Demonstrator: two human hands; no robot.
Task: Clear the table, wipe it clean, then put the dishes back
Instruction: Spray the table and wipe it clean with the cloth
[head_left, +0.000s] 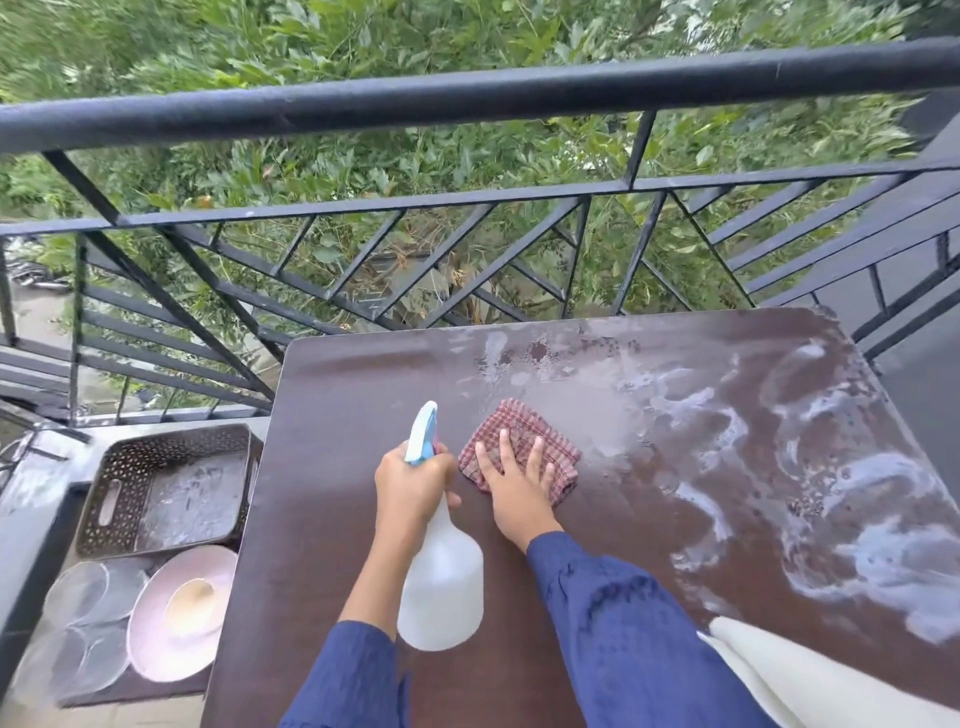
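Balcony setting: dark brown rectangular table top (337, 415) is set close to a black metal railing (467, 98), w/ dense green foliage (363, 41) beyond and below. Table's R half is covered in white soapy smears (857, 519); wet droplets are seen near the far edge; L half looks dry and dull.

A red-and-white checked cloth (519, 426) lies folded approx. mid-table, at the edge of the wet patch. It is pressed flat by the right hand (514, 483), fingers straight and spread, nothing gripped. A translucent white plastic spray bottle w/ blue-white trigger head (441, 587) is held clear of the table top by the left hand (415, 483), fingers wrapped round the neck just below the trigger. Both arms are in blue sleeves (623, 623).

Dishes are off the table, on a lower dark surface (130, 696) to the L: a round pink plate (150, 629) w/ a small cream dish (189, 605) on it, clear glass plates (83, 597) beside it, and a brown perforated plastic basket (171, 441) behind them. An off-white object (805, 675) overlaps the table's near R corner; what it is can't be told.
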